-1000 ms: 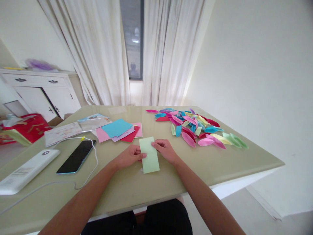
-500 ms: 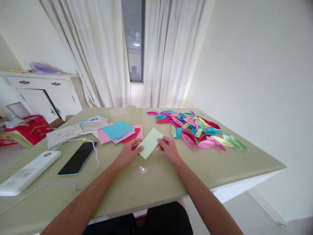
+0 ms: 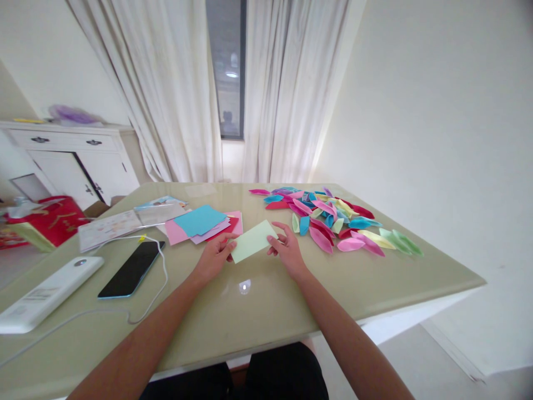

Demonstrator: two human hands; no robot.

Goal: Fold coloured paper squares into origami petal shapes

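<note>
A pale green sheet of paper (image 3: 252,242), oblong in outline, is held between my two hands above the table. My left hand (image 3: 215,256) pinches its left end with the thumb on top. At the other end my right hand (image 3: 287,248) grips the upper right corner between thumb and fingers. Just beyond my left hand lies a loose stack of coloured paper sheets (image 3: 201,220), blue on top with pink, lilac and red beneath. To the right of my right hand spreads a heap of folded paper boats or petals (image 3: 323,214) in many colours.
On the left of the glossy table (image 3: 266,316) lie a black phone (image 3: 132,270), a white power bank (image 3: 52,294) and a looping white cable (image 3: 167,272). Behind them are flat clear packets (image 3: 110,229). A red bag (image 3: 62,222) stands beyond the table's left edge.
The green paper has turned clockwise and now lies closer to level between my hands. My left hand has shifted slightly left along it. The stack and the folded pieces stay put.
</note>
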